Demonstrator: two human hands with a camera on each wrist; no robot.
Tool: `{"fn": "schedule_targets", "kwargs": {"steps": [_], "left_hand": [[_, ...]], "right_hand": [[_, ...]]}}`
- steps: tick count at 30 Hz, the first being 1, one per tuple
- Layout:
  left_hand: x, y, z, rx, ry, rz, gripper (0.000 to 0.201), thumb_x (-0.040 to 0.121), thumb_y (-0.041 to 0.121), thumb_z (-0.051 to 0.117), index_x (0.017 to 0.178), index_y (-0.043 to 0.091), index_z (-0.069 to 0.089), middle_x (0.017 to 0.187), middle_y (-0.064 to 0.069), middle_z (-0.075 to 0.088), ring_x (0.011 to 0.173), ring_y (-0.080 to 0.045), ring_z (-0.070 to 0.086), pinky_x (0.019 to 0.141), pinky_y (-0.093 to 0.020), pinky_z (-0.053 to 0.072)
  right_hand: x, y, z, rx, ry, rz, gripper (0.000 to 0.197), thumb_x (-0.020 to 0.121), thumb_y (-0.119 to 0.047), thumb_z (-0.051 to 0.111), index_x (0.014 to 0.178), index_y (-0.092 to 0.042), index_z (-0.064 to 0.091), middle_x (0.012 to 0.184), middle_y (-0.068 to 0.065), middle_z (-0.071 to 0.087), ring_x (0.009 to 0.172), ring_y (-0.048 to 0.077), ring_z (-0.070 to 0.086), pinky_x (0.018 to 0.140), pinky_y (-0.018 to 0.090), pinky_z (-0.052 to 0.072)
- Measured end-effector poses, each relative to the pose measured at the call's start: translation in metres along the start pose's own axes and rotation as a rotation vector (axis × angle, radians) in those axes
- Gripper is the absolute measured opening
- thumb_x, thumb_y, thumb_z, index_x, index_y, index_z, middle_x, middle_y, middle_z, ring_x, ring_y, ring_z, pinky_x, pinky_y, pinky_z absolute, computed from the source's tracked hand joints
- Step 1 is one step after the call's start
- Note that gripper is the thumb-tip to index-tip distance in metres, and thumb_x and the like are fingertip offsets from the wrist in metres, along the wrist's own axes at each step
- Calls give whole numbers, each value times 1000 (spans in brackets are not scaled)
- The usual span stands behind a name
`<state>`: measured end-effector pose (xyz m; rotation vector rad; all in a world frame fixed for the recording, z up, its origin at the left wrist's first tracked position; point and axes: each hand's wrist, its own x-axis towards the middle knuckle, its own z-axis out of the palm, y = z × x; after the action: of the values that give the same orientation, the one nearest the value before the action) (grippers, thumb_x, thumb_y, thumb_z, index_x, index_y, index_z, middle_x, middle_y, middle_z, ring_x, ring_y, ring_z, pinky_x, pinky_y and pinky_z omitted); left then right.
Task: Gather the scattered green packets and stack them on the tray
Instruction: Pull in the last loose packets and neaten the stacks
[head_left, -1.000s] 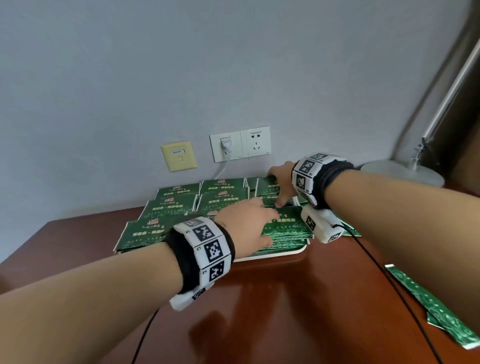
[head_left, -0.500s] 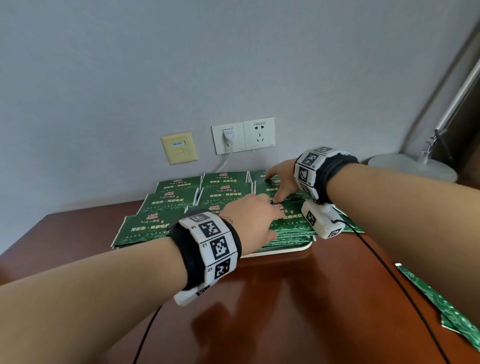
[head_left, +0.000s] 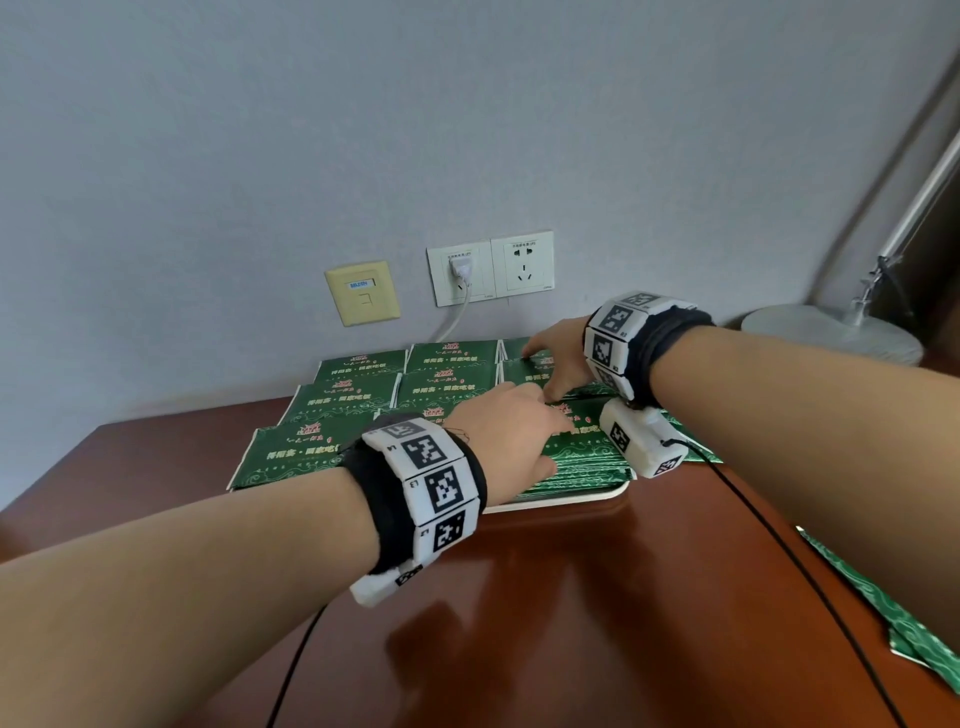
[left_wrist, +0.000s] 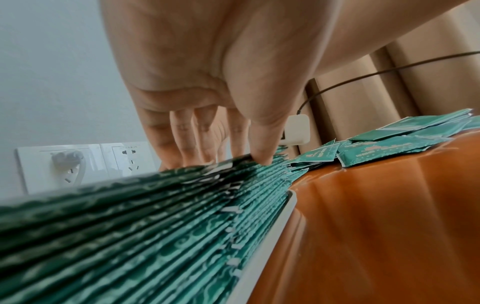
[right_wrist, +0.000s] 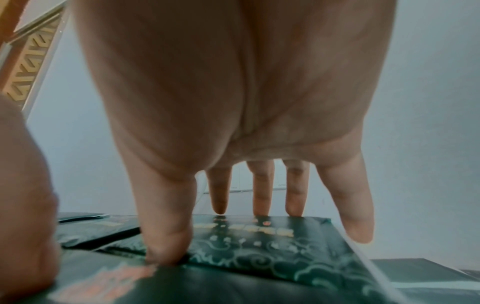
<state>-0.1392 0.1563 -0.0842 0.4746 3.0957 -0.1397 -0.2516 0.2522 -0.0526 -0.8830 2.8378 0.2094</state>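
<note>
A thick stack of flat green foil packets (head_left: 582, 457) is piled on the white rectangular plastic tray (head_left: 566, 500) on the glossy brown wooden table (head_left: 597, 597). The left hand (head_left: 511, 441) is laid on the stack top with straight fingers, thumb at its edge. The right hand (head_left: 558, 358) is spread, fingertips (right_wrist: 219, 205) pressed on a farther green packet (right_wrist: 259, 240).

Green packets (head_left: 340, 452), flat and glossy with red and gold print and pale swirls, are lying in overlapping rows toward the wall. A thick stack (left_wrist: 145, 222) of them is sitting on the white tray (head_left: 571, 500), its edges fanning slightly at the near side. More packets (left_wrist: 405, 142) are lying scattered on the desk (head_left: 597, 623) to the right, and one is probably hanging over the desk's right edge (head_left: 893, 618).
</note>
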Motion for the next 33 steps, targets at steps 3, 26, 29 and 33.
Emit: {"fn": "schedule_targets", "kwargs": {"steps": [3,26,29,33], "left_hand": [[-1,1,0,-3,13,-1,53,93,37,56,143,34,39,130,-3,45,123,-23,42,96,-45,45],[-16,123,21,20,-150,282,54,94,33,49,146,21,37,144,-4,38,126,-25,45,100,-42,44],[-10,145,28,15,-216,325,59,95,32,49,149,21,30,154,-3,27,137,-23,35,110,-40,35],[-1,171,30,-14,-250,326,68,91,22,48,152,28,18,160,2,13,138,-30,31,111,-40,33]], "right_hand": [[-4,2,1,31,17,11,77,88,-34,64,151,-17,23,151,6,35,134,23,40,105,32,34],[-187,82,66,-3,-31,416,66,84,-33,66,141,-12,40,135,8,54,121,25,53,99,32,45],[-216,96,84,-40,-72,488,61,86,-38,64,138,-12,44,130,9,57,116,26,56,94,31,47],[-244,105,104,-47,-118,556,64,84,-41,66,137,-13,44,127,8,57,114,26,56,90,31,47]]}}
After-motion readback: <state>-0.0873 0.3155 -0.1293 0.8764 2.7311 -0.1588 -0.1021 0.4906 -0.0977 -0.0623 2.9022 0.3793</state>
